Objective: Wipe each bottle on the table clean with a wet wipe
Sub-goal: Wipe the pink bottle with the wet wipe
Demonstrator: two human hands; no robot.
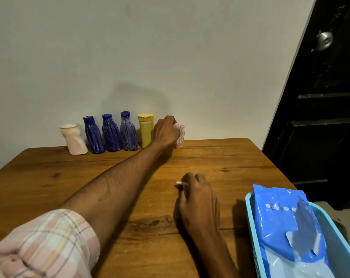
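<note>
**Left hand on the pink bottle at the end of the row**

The left hand (164, 131) curls its grip round the pink striped bottle (179, 135), standing at 12 o'clock on the tabletop (50, 177), at the right end of the bottle row (110, 133). The right hand (198, 197) pinches a white wet wipe (181, 183) near centre. A blue wipes pack (280, 217) lies in a tray (250, 217) at 4 o'clock.

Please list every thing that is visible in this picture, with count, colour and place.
table: 1, brown wood, fills the foreground
white bottle: 1, far edge, leftmost
blue bottles: 3, far edge, in a row
yellow tube: 1, right of the blue ones
pink striped bottle: 1, far edge, rightmost
wipes pack: 1, blue, inside the basket
basket: 1, light blue, near right
door: 1, black, right
wet wipe: 1, white, in right hand
left hand: grips the pink striped bottle
right hand: holds the wet wipe, mid-table
</note>
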